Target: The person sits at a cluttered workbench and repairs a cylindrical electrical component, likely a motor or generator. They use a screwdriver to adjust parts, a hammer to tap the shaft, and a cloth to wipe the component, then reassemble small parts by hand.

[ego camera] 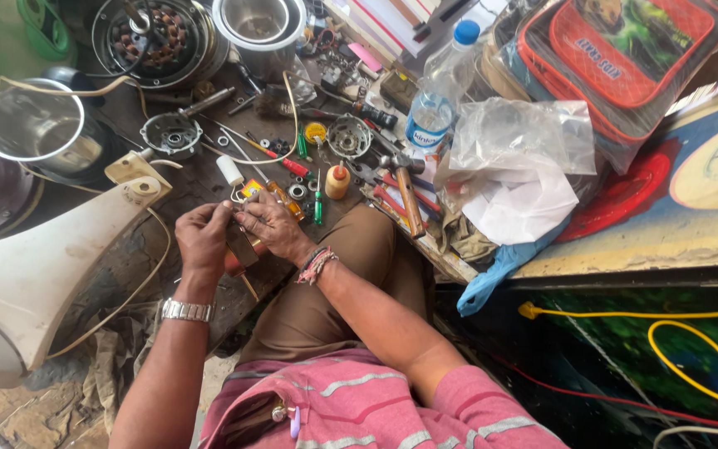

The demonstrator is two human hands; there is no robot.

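Pink striped shirt (359,407) and brown trousers (334,283) fill the near edge; past the knee both hands meet over the desk (201,179). Left hand (203,241), with a steel watch (186,311) at the wrist, and right hand (269,224), with a thread band (316,264), close from either side on a small copper-brown part (241,249). It sits between them, fingers curled and pinching it; its long axis seems to run toward the body, though the fingers hide much. Both hands are equally near. Screwdrivers (286,165), a hammer (405,189) and a glue bottle (337,180) lie just beyond.
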